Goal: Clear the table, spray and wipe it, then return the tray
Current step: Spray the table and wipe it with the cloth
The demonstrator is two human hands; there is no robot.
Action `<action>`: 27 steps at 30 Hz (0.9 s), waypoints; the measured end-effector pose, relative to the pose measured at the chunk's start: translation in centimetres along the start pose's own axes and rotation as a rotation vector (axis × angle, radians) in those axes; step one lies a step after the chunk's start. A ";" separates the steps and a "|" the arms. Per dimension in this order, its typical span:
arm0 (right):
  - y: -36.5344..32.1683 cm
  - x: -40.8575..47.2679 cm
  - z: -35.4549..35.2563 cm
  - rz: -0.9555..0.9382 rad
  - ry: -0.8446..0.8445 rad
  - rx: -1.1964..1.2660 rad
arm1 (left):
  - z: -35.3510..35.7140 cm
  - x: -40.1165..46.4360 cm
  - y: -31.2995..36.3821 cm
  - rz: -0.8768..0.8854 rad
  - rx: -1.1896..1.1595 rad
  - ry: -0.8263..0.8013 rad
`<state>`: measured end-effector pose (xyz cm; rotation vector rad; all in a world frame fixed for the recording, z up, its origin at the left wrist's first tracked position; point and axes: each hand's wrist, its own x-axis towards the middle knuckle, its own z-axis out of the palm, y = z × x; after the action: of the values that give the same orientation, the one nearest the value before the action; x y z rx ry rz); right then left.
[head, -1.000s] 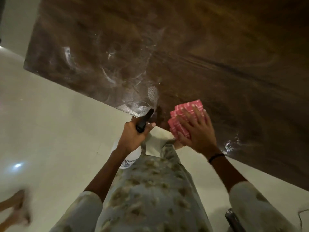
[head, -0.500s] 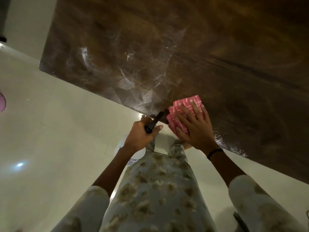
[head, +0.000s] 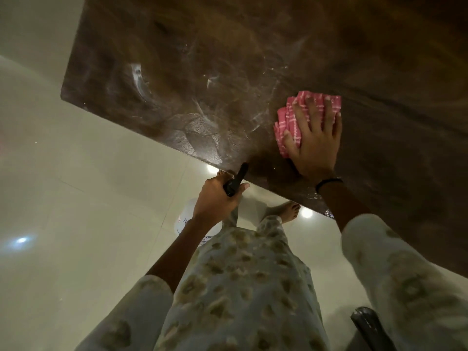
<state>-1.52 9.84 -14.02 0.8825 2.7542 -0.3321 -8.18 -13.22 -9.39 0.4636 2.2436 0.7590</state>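
My right hand (head: 316, 143) lies flat at two o'clock, pressing the soft, limp pink cloth (head: 287, 122), while my left hand (head: 215, 198) grips the light spray bottle (head: 196, 224) by its neck.

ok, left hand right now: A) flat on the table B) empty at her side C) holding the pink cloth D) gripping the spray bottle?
D: the left hand grips the black trigger head of the spray bottle beside the table edge; the right hand presses the pink cloth flat.
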 end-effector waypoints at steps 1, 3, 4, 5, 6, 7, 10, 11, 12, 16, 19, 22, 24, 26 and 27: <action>-1.5 0.3 0.2 -0.008 0.006 0.006 | -0.3 0.2 0.0 0.004 -0.001 0.027; -4.5 0.0 0.9 -0.076 0.029 0.025 | -1.0 0.4 0.0 0.015 -0.021 0.052; -5.8 -0.6 1.3 -0.130 0.033 0.041 | -1.5 0.4 0.0 0.019 -0.039 0.051; -6.8 -1.5 1.7 -0.193 0.026 0.053 | -1.9 0.5 -0.1 0.024 -0.065 0.051; -7.2 -2.5 2.1 -0.261 0.010 0.055 | -2.3 0.5 -0.1 0.024 -0.097 0.058; -7.1 -3.6 2.4 -0.328 -0.007 0.049 | -2.7 0.6 -0.1 0.018 -0.125 0.069; -4.1 -6.0 2.9 -0.412 -0.032 0.012 | -3.8 0.9 0.0 -0.014 -0.140 0.098; -3.0 -6.2 2.7 -0.380 -0.034 0.007 | -4.1 1.1 -0.1 -0.017 -0.137 0.098; -2.0 -6.0 2.4 -0.319 -0.035 0.001 | -4.4 1.2 -0.1 -0.015 -0.137 0.091; -2.5 -2.2 0.9 -0.039 0.003 0.010 | -5.0 2.0 -0.8 0.018 -0.151 0.044; -6.1 0.5 0.9 0.015 0.040 0.054 | -5.5 2.5 -1.3 0.038 -0.125 0.043; -10.2 0.6 1.6 -0.084 0.057 0.066 | -6.1 3.1 -1.3 0.045 -0.117 0.076; -11.8 -1.1 2.2 -0.200 0.043 0.055 | -6.6 3.4 -1.4 0.043 -0.105 0.091; -11.4 -3.2 2.9 -0.304 0.017 0.058 | -7.1 3.5 -1.4 0.048 -0.101 0.089; -10.4 -4.2 3.2 -0.330 0.005 0.059 | -7.3 3.6 -1.5 0.056 -0.095 0.089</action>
<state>-3.89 -1.54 -14.39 0.4370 2.9041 -0.4696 -16.05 -15.27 -7.97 0.4558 2.2727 0.9273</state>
